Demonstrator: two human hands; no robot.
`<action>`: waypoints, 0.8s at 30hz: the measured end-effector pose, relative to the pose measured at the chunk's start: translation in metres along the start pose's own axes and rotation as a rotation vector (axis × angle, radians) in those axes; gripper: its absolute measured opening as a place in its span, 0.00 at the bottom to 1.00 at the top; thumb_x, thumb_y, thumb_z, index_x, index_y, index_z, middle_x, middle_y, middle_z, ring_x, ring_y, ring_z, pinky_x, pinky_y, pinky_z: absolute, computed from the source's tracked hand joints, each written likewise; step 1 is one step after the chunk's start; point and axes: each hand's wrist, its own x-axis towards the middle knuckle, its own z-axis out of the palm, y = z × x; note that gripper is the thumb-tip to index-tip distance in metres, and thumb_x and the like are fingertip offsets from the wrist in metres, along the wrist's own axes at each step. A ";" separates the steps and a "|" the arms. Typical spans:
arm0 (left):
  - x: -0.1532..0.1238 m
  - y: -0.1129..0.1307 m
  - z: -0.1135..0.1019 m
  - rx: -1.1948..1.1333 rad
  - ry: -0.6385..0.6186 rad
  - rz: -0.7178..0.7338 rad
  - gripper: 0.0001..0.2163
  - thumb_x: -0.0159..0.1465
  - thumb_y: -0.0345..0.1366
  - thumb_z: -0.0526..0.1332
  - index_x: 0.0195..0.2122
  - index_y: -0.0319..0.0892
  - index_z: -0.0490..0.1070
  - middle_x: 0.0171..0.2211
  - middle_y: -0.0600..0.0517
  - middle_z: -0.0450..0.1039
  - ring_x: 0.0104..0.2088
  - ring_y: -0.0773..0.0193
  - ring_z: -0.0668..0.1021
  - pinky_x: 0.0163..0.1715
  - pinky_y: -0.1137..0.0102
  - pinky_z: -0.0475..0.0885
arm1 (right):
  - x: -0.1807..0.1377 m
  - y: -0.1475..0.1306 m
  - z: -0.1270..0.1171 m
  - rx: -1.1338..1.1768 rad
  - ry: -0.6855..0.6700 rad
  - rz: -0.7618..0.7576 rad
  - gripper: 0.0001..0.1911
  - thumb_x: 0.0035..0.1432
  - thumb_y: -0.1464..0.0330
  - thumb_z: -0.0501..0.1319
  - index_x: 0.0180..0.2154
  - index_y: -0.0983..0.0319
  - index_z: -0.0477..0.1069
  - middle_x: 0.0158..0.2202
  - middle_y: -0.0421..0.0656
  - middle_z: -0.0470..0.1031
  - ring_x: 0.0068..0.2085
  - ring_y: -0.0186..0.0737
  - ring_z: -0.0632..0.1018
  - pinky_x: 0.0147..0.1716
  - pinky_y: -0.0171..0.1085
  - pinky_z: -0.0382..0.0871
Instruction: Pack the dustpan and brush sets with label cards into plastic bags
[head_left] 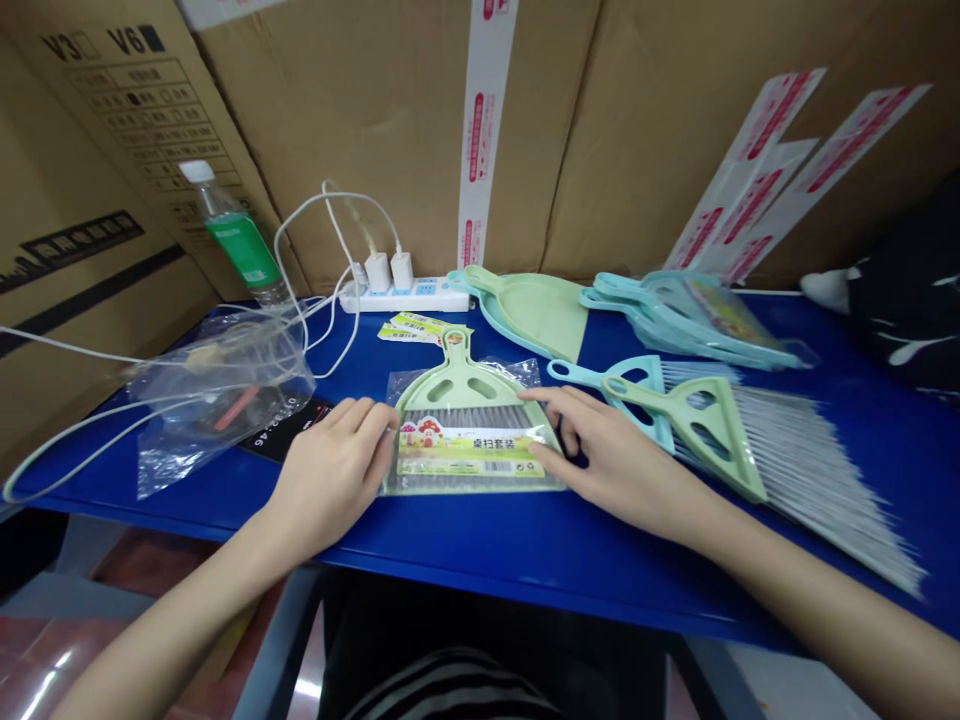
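Cardboard (360,110) backs the blue desk (465,555). Mid-frame, the bagged dustpan set (466,421) lies flat, label (471,452) up, steadied from both sides, I judge. I can't tell whether the left hand (334,470), fingers curled, pinches its edge; the right hand (600,440) has fingers spread against the other.

One green wrapped dustpan set (465,390) has two loose brushes (701,425) to its right, two unwrapped dustpans (544,310) behind, one bottle (241,245) and one power strip (435,296) back-left
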 end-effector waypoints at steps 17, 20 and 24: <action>0.015 0.022 0.015 0.015 -0.134 0.460 0.14 0.69 0.29 0.49 0.51 0.38 0.70 0.36 0.47 0.73 0.40 0.59 0.77 0.36 0.67 0.76 | 0.003 -0.015 0.011 -0.410 0.069 -0.538 0.14 0.65 0.69 0.53 0.43 0.62 0.77 0.34 0.49 0.73 0.38 0.47 0.70 0.36 0.43 0.63; 0.015 0.017 0.013 -0.004 -0.131 0.451 0.14 0.69 0.32 0.50 0.51 0.38 0.71 0.35 0.46 0.71 0.38 0.58 0.76 0.32 0.67 0.75 | 0.002 -0.010 0.007 -0.418 0.058 -0.530 0.15 0.66 0.68 0.53 0.44 0.61 0.78 0.33 0.48 0.72 0.38 0.47 0.70 0.35 0.42 0.63; 0.015 0.006 0.009 -0.055 -0.185 0.407 0.13 0.69 0.37 0.54 0.51 0.44 0.73 0.32 0.49 0.66 0.35 0.58 0.73 0.32 0.67 0.72 | 0.003 0.000 -0.003 -0.387 0.025 -0.513 0.17 0.68 0.65 0.51 0.44 0.58 0.79 0.34 0.48 0.71 0.38 0.46 0.70 0.36 0.42 0.64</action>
